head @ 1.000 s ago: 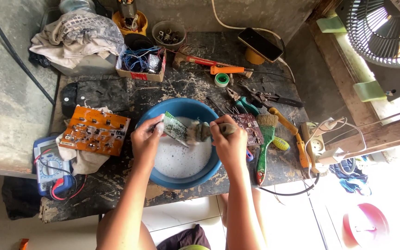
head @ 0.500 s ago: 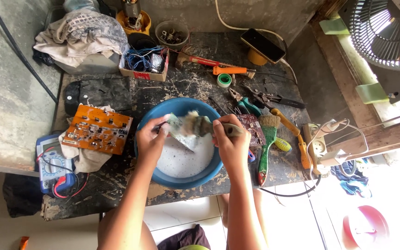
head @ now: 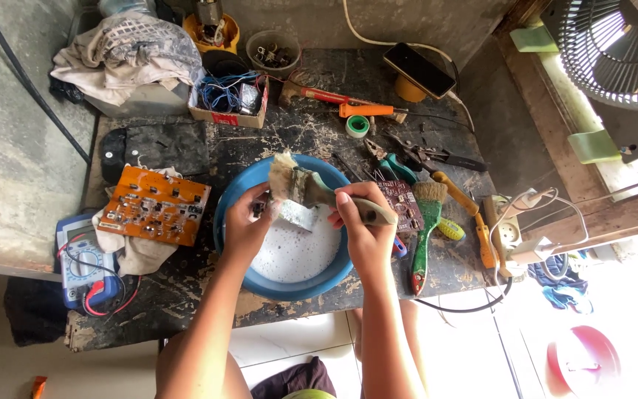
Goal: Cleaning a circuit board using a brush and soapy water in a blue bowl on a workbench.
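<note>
So the left hand fingers are curled tight around a small board over the blue bowl of foam, while the right hand is clamped on a brush.

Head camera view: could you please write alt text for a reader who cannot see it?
Over a blue basin of foamy water, the right hand scrubs with a worn paintbrush a small metal part held by the left hand. The dirty workbench around it holds an orange circuit board, a green-handled brush, pliers and a multimeter.
</note>
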